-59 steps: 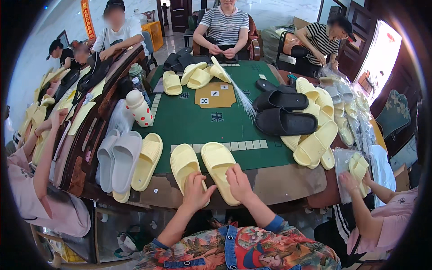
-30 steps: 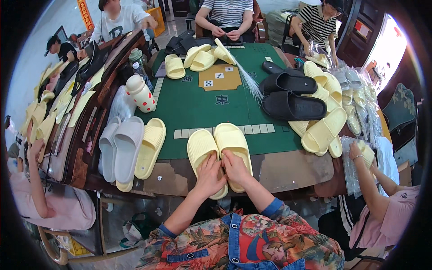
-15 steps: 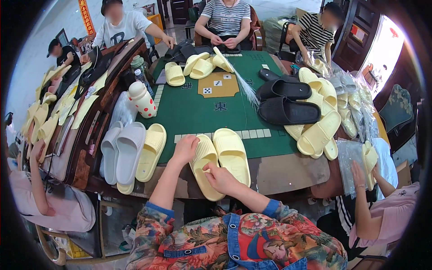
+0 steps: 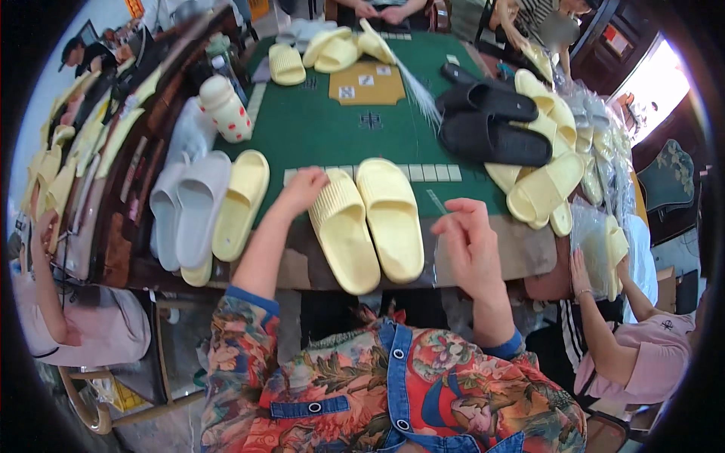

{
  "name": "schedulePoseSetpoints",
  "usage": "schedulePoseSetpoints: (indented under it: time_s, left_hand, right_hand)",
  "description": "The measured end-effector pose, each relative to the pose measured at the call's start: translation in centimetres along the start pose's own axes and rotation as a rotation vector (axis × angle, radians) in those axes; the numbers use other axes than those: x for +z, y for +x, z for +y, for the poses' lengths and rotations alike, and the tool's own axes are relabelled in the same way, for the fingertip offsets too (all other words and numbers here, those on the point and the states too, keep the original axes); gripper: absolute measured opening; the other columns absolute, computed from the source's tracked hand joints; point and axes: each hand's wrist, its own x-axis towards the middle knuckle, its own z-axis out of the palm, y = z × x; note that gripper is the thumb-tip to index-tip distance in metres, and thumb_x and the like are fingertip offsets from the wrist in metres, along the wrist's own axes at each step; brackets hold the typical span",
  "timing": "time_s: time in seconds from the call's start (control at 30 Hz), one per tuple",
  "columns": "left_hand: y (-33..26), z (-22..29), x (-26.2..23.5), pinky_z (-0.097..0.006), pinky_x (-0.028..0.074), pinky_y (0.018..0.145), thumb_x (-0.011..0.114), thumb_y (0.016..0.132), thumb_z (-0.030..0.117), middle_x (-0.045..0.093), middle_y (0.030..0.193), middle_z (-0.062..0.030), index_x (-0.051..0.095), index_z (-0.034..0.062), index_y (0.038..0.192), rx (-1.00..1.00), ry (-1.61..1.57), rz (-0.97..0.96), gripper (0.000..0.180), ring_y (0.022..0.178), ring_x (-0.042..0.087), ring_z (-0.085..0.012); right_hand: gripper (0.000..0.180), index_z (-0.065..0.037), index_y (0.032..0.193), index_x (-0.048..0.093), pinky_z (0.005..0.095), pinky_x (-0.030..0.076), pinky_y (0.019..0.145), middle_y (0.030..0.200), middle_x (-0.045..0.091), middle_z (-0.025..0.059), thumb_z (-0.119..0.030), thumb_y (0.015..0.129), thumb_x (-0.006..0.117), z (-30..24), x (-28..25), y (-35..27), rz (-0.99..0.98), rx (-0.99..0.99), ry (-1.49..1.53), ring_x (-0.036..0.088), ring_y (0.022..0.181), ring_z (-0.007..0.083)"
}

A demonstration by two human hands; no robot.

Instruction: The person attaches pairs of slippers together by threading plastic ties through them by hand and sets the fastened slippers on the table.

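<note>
A pair of pale yellow slippers lies before me at the table's near edge, toes pointing away. My left hand (image 4: pixel 303 190) is closed at the toe end of the left yellow slipper (image 4: pixel 349 245), its fingertips against the ribbed strap. The right yellow slipper (image 4: pixel 391 219) lies close beside it, untouched. My right hand (image 4: pixel 470 245) is raised to the right of the pair, fingers bent together. A thin pale strip (image 4: pixel 436 201) shows by its fingertips; whether it is held is hard to make out.
Grey slippers (image 4: pixel 202 208) and a yellow one (image 4: pixel 240 211) stand at left, near a dotted white bottle (image 4: pixel 225 109). Black slippers (image 4: pixel 495 136) lie on yellow ones at right. A bundle of white strands (image 4: pixel 420 94) rests mid-table. Other people handle slippers around the table.
My right hand has left the left slipper's strap and moved right, off the pair. My left hand stays at the toe end. The head view has tilted downward.
</note>
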Motion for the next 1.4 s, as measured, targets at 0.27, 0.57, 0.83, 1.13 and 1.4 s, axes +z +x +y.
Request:
schedulePoseSetpoints:
  time_s: [0.27, 0.57, 0.83, 1.13, 1.4]
  left_hand:
    - [0.7, 0.3, -0.3, -0.025, 0.045, 0.067, 0.047, 0.085, 0.016, 0.062, 0.074, -0.0079, 0.059, -0.0043, 0.082, -0.13, -0.081, -0.046, 0.024, 0.07, 0.058, -0.0128]
    - [0.0, -0.8, -0.2, -0.025, 0.044, 0.064, 0.05, 0.084, 0.016, 0.061, 0.072, -0.0071, 0.06, -0.0035, 0.081, -0.119, -0.082, -0.057, 0.022, 0.069, 0.055, -0.0117]
    - [0.6, -0.6, -1.2, -0.029, 0.043, 0.056, 0.058, 0.076, 0.016, 0.058, 0.062, -0.0088, 0.061, -0.0016, 0.075, -0.128, 0.046, -0.246, 0.018, 0.057, 0.052, -0.015]
    - [1.1, -1.1, -1.3, -0.024, 0.035, 0.052, 0.057, 0.08, 0.02, 0.049, 0.061, 0.0014, 0.061, 0.0, 0.072, -0.23, -0.162, -0.33, 0.022, 0.057, 0.04, -0.0076]
    - [0.8, -0.4, -1.1, -0.021, 0.039, 0.064, 0.059, 0.08, 0.021, 0.057, 0.074, 0.0019, 0.064, 0.0003, 0.083, -0.335, -0.353, -0.331, 0.022, 0.07, 0.048, -0.0064]
  right_hand:
    - [0.01, -0.006, 0.093, 0.044, 0.0203, 0.035, 0.038, 0.064, 0.055, 0.0039, -0.014, 0.087, 0.045, 4.8, 11.7, -1.3, -0.591, 0.646, 0.539, 0.047, 0.044, 0.0076]
    - [0.016, -0.003, 0.103, 0.045, 0.0211, 0.041, 0.047, 0.091, 0.054, 0.0081, -0.009, 0.089, 0.038, 6.7, 16.2, -0.3, -0.307, 0.754, 0.872, 0.05, 0.057, 0.0115]
    - [0.025, -0.007, 0.113, 0.03, 0.0216, 0.033, 0.037, 0.093, 0.052, 0.011, -0.007, 0.089, 0.035, 6.1, 19.9, 0.4, -0.196, 0.877, 0.875, 0.051, 0.051, 0.0135]
    - [0.021, -0.008, 0.102, 0.044, 0.0224, 0.026, 0.031, 0.074, 0.051, 0.0055, -0.001, 0.084, 0.036, 5.7, 21.8, 2.0, 0.072, 1.015, 0.985, 0.042, 0.041, 0.0103]
    - [0.021, -0.01, 0.101, 0.046, 0.0219, 0.024, 0.031, 0.07, 0.05, 0.0034, -0.002, 0.083, 0.037, 5.7, 21.2, 2.4, 0.078, 1.124, 0.996, 0.04, 0.04, 0.0092]
